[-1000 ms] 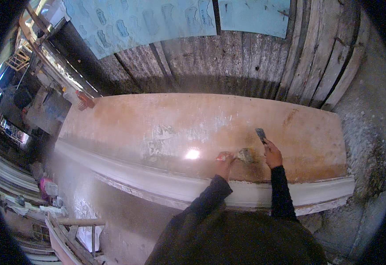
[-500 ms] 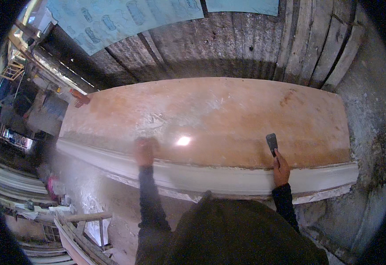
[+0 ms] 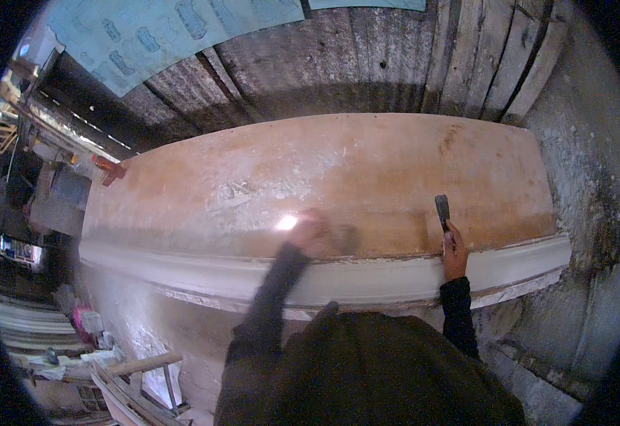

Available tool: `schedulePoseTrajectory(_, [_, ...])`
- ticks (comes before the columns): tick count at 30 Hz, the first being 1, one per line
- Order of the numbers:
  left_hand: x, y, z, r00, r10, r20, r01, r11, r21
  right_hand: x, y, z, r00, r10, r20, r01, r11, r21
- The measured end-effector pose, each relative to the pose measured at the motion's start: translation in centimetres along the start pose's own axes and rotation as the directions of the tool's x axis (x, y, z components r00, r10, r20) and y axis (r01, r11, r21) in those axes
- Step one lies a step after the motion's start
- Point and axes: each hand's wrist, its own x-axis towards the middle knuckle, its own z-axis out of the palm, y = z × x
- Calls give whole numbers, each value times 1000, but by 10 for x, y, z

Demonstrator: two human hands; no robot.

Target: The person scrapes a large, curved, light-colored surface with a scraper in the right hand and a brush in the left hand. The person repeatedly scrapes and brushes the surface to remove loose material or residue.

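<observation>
My right hand [image 3: 455, 252] grips the handle of a scraper [image 3: 442, 209] with a dark, flat blade that points away from me. It is over the near right part of a long brown board [image 3: 395, 163] with pale, dusty smears. My left hand [image 3: 311, 233] is blurred by motion low over the board's near middle, beside a bright spot of glare. Whether it holds anything cannot be made out. Along the board's near edge runs a long white plaster-like moulding [image 3: 381, 284], its lower edge ragged.
An orange-red object [image 3: 109, 170] sits at the board's far left corner. Behind the board stand a corrugated wall [image 3: 324, 60], wooden planks [image 3: 494, 64] and a blue patterned sheet [image 3: 154, 35]. A wooden frame [image 3: 139, 366] and stacked pale strips [image 3: 26, 316] are at lower left.
My left hand has swept right along the near part of the board. My right hand keeps hold of the scraper, its blade now turned more edge-on. The view has shifted slightly.
</observation>
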Motion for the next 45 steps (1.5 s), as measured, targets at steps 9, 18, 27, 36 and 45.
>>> schedulePoseTrajectory(9, [-99,17,-240,849,-416,-326,479,867,141,-2,2,5,998,43,-37,-41,997,68])
schedulePoseTrajectory(18, [98,130,-62,786,-603,-137,417,681,-602,2,33,2,997,25,-74,-16,993,120])
schedulePoseTrajectory(27, [-7,37,-92,852,-523,-7,425,699,-574,-1,17,8,999,13,-50,-9,997,72])
schedulePoseTrajectory(36, [-97,-7,-235,850,-450,-273,513,826,234,-2,-12,7,993,116,-8,-112,976,187])
schedulePoseTrajectory(45, [139,90,34,884,-468,-12,343,665,-664,5,25,7,990,-103,-92,113,988,106])
